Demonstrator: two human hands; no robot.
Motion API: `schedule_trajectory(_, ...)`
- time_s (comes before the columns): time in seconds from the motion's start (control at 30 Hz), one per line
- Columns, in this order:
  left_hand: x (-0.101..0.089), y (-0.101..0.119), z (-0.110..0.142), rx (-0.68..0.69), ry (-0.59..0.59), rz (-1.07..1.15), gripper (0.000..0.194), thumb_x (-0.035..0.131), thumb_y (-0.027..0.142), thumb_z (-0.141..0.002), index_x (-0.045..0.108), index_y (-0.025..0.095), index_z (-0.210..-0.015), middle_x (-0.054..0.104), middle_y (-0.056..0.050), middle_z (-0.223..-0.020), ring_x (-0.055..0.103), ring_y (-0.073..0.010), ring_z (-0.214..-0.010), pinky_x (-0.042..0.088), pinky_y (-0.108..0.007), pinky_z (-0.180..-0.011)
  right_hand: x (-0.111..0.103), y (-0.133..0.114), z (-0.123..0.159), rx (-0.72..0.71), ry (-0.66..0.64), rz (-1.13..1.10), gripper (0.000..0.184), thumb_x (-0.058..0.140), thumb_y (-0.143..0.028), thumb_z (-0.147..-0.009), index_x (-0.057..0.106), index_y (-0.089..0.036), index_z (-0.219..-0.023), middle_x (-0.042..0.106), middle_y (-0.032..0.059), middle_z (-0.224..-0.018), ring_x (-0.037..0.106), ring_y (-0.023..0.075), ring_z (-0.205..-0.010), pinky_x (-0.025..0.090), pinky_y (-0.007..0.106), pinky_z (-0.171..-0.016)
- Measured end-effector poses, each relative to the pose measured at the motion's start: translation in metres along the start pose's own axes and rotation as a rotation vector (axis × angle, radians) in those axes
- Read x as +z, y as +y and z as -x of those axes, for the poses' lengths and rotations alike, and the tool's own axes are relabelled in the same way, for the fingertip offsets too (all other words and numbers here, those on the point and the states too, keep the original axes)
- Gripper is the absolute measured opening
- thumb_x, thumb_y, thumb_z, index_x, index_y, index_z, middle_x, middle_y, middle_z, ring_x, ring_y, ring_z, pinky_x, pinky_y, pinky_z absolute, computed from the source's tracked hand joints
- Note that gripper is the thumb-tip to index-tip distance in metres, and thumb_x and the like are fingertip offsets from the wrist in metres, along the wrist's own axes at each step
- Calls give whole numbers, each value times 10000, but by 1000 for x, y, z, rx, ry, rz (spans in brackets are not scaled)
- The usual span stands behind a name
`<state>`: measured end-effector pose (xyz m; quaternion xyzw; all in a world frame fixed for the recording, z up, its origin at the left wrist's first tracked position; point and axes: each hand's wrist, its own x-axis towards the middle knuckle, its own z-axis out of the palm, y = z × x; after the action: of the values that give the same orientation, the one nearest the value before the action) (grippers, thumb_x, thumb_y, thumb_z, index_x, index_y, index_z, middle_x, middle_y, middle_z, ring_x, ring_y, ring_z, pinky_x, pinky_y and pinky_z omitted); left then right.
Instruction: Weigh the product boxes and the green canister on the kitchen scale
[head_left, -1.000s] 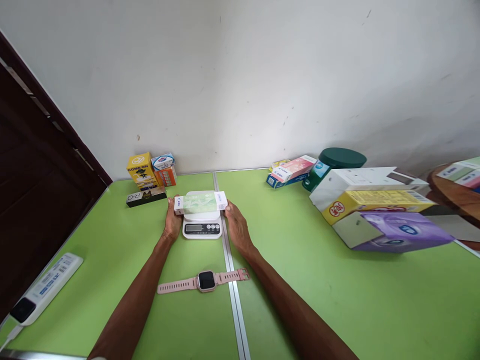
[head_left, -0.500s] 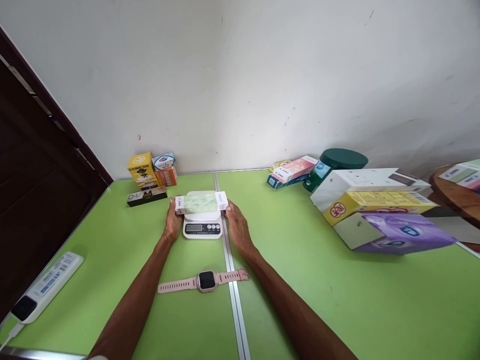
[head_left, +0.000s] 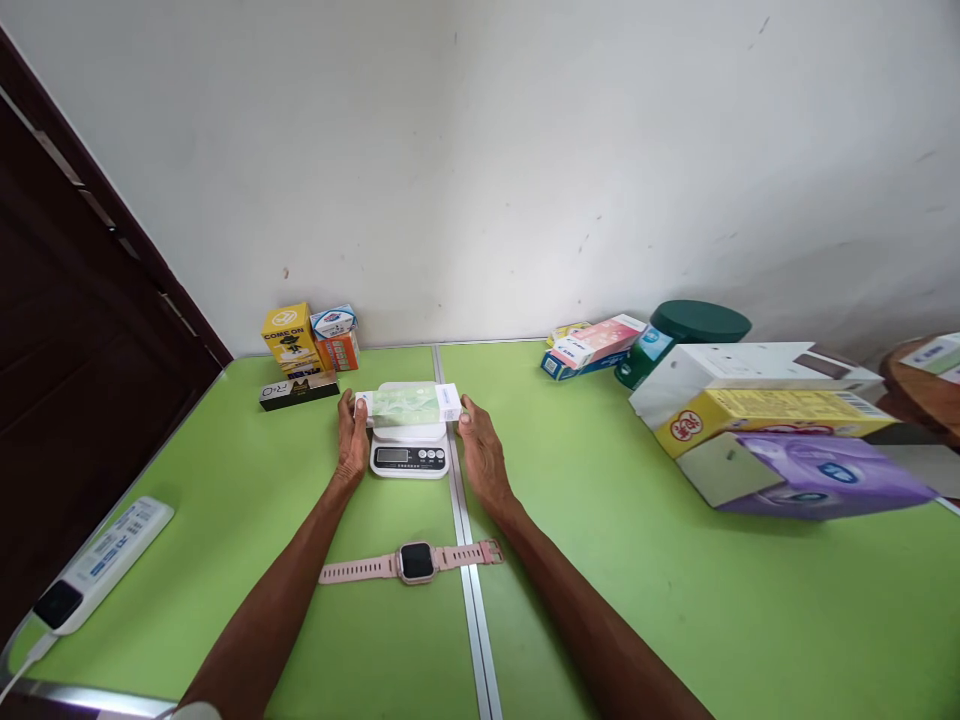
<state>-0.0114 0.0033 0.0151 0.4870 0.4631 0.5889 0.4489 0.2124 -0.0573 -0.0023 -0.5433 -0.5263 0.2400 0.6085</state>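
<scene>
Here, a long white and pale green cardboard box (head_left: pixel 409 405) lies crosswise between two bare hands, over the upper part of a flat white plastic kitchen scale (head_left: pixel 410 460); whether it rests fully on the scale is hard to tell. The left hand (head_left: pixel 352 437) holds one end, its thumb laid over the front corner. The right hand (head_left: pixel 484 460) is half curled just beside the opposite end, thumb near the corner; whether it presses the cardboard cannot be told.

Just below the grip shows the scale's black panel, with a grey display and three round buttons. Nearer the person, between the forearms, a pink-strapped square watch (head_left: pixel 416 563) lies stretched out across a silvery metal seam (head_left: pixel 469 590) in the green tabletop (head_left: pixel 600 600).

Left of the grip and slightly beyond it is a slim black carton (head_left: pixel 300 390), with a yellow printed box (head_left: pixel 290 338) and small orange and blue-white packaging (head_left: pixel 341 350) behind it. Farther left and nearer the person lies a long white device with a black end (head_left: pixel 105 560). Well right of the grip are a pink and white carton (head_left: pixel 600 342) on a blue one, a dark green lidded jar (head_left: pixel 697 320), and stacked white, yellow and purple cartons (head_left: pixel 832 475).
</scene>
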Motion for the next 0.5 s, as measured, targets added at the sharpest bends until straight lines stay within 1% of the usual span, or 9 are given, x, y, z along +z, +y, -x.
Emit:
schedule_trajectory(0.07, 0, -1, 4, 92, 152, -98, 728, 663, 779, -940, 586, 244, -1428, 683, -150, -1446, 585, -315, -1477, 484, -404, -1201, -1, -1, 0, -39, -4, 31, 704, 373, -737, -1105, 671, -243, -1510, 691, 164, -1513, 630, 328, -1436, 487, 575, -1258)
schedule_trajectory(0.1, 1, -2, 5, 116, 196, -124, 723, 657, 768, -949, 581, 243, -1439, 667, -161, -1476, 576, -323, -1489, 467, -418, -1226, -2, -1, 0, -50, -6, 38, 687, 373, -726, -1109, 677, -251, -1502, 694, 160, -1510, 629, 328, -1436, 480, 582, -1263)
schedule_trajectory(0.17, 5, -3, 10, 114, 204, -150, 684, 644, 751, -963, 597, 249, -1424, 643, -165, -1525, 546, -335, -1520, 417, -447, -1284, -3, -2, 0, -55, -12, 44, 669, 379, -712, -1112, 685, -254, -1493, 699, 160, -1512, 628, 335, -1436, 468, 600, -1269)
schedule_trajectory(0.27, 13, -3, 17, 105, 182, -151, 628, 635, 735, -975, 640, 242, -1365, 632, -160, -1547, 526, -343, -1534, 350, -468, -1338, -4, -3, 1, -57, -16, 60, 692, 393, -726, -1099, 705, -236, -1475, 718, 172, -1491, 633, 356, -1429, 465, 628, -1260)
schedule_trajectory(0.4, 19, 4, 22, 116, 196, -114, 610, 641, 701, -990, 637, 226, -1372, 645, -164, -1499, 544, -334, -1503, 374, -457, -1322, -5, -12, 4, -49, -35, 76, 703, 422, -759, -1075, 742, -242, -1429, 746, 170, -1446, 634, 381, -1407, 474, 653, -1232)
schedule_trajectory(0.5, 13, 17, 18, 177, 209, -111, 593, 588, 671, -1036, 614, 223, -1423, 626, -156, -1532, 534, -314, -1509, 373, -437, -1322, 0, -28, -1, -34, -56, 65, 701, 439, -778, -1063, 761, -258, -1406, 759, 163, -1418, 646, 382, -1376, 490, 650, -1205)
